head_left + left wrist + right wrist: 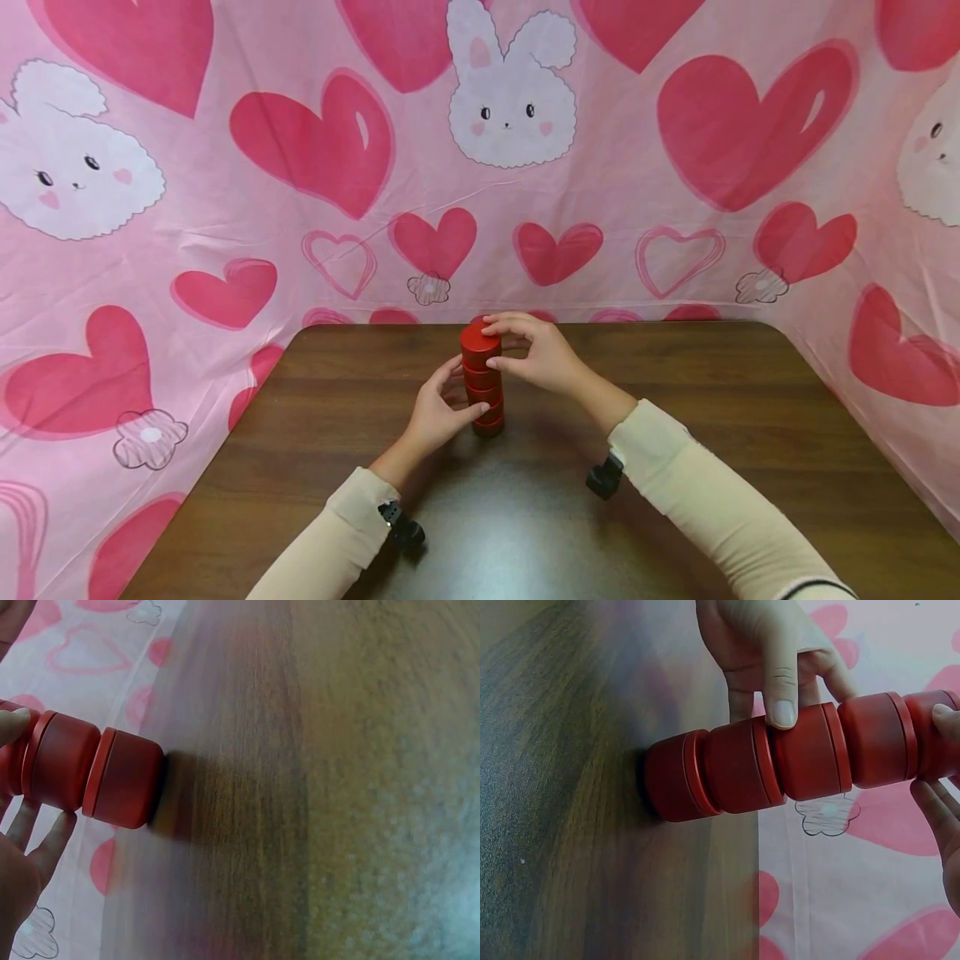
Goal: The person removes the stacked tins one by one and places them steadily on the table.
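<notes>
Stack of red round lidded tins (482, 379) stands upright on dark wooden surface (675, 467), apparently near finished. Right hand (536, 354) at 12 o'clock pinches the top tin; left hand (438, 412) at 9 o'clock pinches lower tins.

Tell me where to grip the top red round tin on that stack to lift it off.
Take the top red round tin by its smooth side wall, below its lid rim, pinching from opposite sides. The stack of red tins looks tall and narrow, so a sideways push would probably topple it. The right hand already holds there; the left hand steadies lower tins.

Table: my dark wooden table (675, 467), pink heart cloth behind it.
On it: red tin stack (482, 379), near the table's far edge.
</notes>
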Demonstrator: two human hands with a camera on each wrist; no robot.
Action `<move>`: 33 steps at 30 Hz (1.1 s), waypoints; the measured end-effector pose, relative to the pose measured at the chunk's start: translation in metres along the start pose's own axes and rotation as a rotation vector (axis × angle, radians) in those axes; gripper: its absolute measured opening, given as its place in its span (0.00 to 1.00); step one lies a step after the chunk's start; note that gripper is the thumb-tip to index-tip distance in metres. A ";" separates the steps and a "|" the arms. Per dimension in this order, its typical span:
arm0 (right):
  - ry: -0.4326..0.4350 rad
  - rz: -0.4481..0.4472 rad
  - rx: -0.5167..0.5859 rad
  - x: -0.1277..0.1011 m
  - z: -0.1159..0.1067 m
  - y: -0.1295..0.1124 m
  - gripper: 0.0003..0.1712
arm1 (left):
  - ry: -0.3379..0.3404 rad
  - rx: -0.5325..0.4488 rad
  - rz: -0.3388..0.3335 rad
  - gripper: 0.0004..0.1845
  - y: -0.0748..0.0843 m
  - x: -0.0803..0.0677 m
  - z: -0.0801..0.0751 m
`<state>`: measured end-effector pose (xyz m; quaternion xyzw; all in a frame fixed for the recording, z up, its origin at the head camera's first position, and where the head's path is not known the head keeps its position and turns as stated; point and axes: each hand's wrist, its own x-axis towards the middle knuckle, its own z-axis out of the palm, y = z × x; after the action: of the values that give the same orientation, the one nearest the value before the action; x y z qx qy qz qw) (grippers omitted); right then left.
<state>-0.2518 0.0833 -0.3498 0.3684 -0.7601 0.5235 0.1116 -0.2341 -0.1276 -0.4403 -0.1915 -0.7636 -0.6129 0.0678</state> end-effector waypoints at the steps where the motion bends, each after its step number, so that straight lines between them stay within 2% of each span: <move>1: 0.003 -0.002 0.001 -0.001 0.000 -0.004 0.23 | 0.000 -0.001 0.000 0.42 0.000 0.000 0.000; 6: 0.019 -0.004 0.006 -0.004 -0.005 -0.022 0.21 | 0.009 0.000 0.006 0.41 -0.001 0.000 0.000; 15: 0.060 -0.059 0.033 -0.008 -0.010 -0.024 0.21 | 0.016 0.001 -0.003 0.41 -0.001 0.001 0.001; 22: 0.066 -0.042 0.046 -0.012 -0.013 -0.023 0.21 | -0.004 -0.013 -0.043 0.42 0.002 0.002 0.001; 24: 0.066 -0.030 0.045 -0.013 -0.014 -0.022 0.21 | -0.009 -0.009 -0.055 0.42 0.005 0.001 0.000; 30: 0.079 -0.011 0.049 -0.017 -0.017 -0.021 0.21 | -0.026 -0.002 -0.049 0.40 0.032 -0.005 -0.001; 33: 0.090 -0.007 0.045 -0.019 -0.019 -0.020 0.21 | -0.028 -0.003 -0.040 0.40 0.036 -0.007 -0.001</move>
<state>-0.2292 0.1047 -0.3379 0.3497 -0.7412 0.5559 0.1391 -0.2146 -0.1237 -0.4095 -0.1846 -0.7674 -0.6124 0.0446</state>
